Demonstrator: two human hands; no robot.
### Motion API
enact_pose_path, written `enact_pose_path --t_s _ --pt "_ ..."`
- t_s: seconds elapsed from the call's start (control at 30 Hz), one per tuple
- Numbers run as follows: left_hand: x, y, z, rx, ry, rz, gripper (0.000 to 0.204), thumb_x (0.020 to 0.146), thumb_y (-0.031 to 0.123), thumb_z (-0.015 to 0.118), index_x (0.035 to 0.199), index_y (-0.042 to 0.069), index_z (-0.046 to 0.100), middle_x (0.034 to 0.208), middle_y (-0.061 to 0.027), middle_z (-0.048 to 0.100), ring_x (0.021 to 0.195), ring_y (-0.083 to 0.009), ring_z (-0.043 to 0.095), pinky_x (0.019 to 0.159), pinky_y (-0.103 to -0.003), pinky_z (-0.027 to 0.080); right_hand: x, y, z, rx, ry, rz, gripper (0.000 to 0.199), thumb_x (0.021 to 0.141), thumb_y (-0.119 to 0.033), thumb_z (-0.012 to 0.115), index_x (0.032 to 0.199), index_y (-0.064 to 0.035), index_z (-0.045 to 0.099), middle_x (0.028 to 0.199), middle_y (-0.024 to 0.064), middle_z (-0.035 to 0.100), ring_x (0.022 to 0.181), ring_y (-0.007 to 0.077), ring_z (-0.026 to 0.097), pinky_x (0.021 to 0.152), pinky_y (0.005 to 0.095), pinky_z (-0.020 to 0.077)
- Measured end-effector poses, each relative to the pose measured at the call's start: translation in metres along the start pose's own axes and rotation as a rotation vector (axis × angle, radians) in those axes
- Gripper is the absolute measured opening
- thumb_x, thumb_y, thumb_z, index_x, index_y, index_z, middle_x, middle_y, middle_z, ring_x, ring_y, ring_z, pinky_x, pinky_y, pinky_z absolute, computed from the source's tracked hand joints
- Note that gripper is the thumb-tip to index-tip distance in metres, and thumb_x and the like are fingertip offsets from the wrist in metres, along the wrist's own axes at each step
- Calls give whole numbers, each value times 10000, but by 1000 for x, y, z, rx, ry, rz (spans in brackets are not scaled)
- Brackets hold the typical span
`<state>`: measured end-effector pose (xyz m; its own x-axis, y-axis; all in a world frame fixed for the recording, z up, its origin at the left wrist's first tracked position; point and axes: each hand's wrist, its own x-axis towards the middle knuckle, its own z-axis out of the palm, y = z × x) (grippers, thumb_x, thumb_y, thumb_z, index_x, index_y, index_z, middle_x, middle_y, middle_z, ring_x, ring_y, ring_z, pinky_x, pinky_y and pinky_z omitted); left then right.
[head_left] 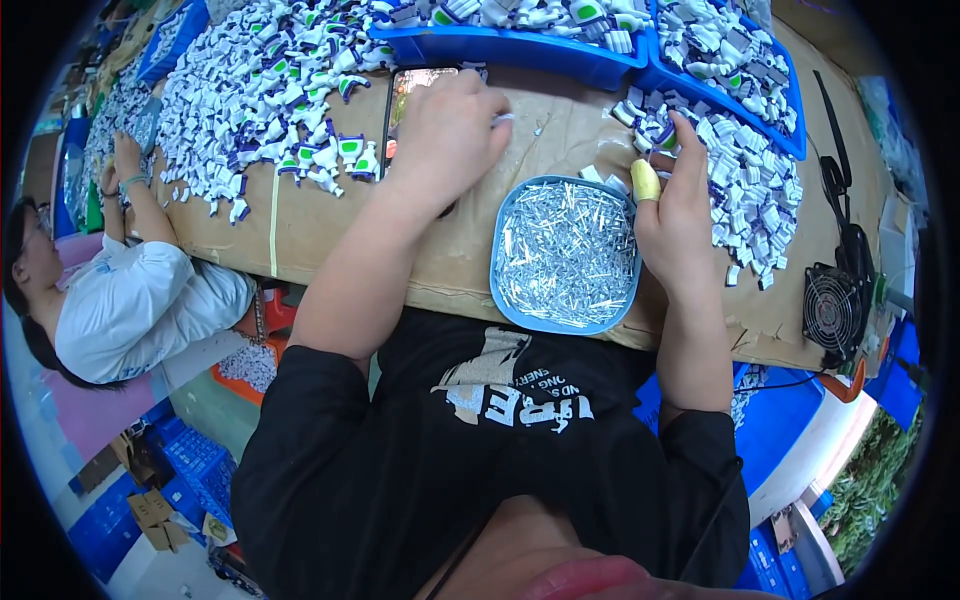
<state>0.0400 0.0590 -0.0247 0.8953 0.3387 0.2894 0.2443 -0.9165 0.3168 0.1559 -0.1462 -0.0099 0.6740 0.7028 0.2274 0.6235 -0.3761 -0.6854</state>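
Note:
My left hand point(452, 140) is closed over the table, with a small white plastic piece point(503, 118) showing at its fingertips. Partly under that hand lies a phone point(398, 105) with its screen lit. A yellow cover sits on the thumb of my right hand point(675, 215). Its thumb and forefinger are bent around what looks like a small purple-and-white plastic piece point(664, 133); the other fingers are mostly hidden. Between my hands stands a light blue tray point(497, 275) full of short silvery metal pins point(565, 250). White plastic blocks point(745, 190) lie heaped beside my right hand.
White, purple and green plastic parts point(270, 90) cover the table's left side. Blue bins point(510, 45) of similar parts line the far edge. A small black fan point(832, 305) with a cable stands at the right. Another person point(140, 290) works at the left.

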Motion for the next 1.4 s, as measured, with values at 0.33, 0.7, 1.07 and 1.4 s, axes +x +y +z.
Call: enact_pose_path --t_s 0.33,0.7,1.07,1.4 --pt "-20 52 0 -795 -20 257 136 748 108 720 833 26 654 747 -74 654 622 -164 626 544 -249 477 2 0 3 -47 0 -44 599 747 117 507 1304 -9 326 1074 194 451 864 297 588 706 364 501" --pt "-19 52 2 -937 -74 148 148 774 110 699 882 21 650 766 -85 664 663 -160 644 594 -256 499 0 -5 4 -190 17 -29 562 798 24 550 1305 14 307 1104 245 446 910 385 555 711 415 485" --pt "-12 67 -3 -968 -128 -41 165 828 147 658 925 15 636 804 -58 640 711 -126 613 652 -244 488 -2 -3 2 -97 27 -43 555 802 27 546 1303 23 308 1107 226 456 914 335 566 746 367 485" --pt "4 72 17 -1576 -117 -482 168 943 205 500 1028 60 501 1069 -49 584 922 -114 578 762 -234 463 -6 1 6 701 40 -336 634 824 63 417 1392 -51 158 1202 154 416 1048 277 541 921 403 423"
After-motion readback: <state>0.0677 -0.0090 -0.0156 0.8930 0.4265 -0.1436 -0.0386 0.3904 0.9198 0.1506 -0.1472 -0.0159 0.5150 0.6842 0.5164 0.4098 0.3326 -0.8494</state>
